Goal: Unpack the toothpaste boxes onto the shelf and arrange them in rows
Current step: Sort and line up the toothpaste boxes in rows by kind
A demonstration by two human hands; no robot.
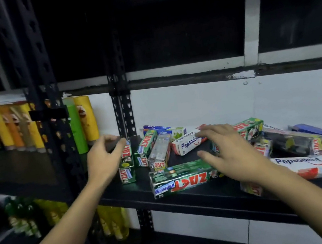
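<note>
On the black metal shelf board [124, 192] the toothpaste boxes [249, 128] lie mostly jumbled, a long green Zact carton [183, 178] crosswise near the front edge. My left hand [101, 160] curls round the small green Zact box [125, 158] stacked beside the perforated black upright [123, 110]; I'd square it against that post first. My right hand [229, 153] hovers spread and empty over the white Pepsodent box [188, 143], probably the next pick.

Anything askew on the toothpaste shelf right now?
Yes. The long Zact box lies crosswise at the shelf front, a Pepsodent box sits diagonal, and the heap at right is jumbled; only the left Zact boxes line up.
</note>
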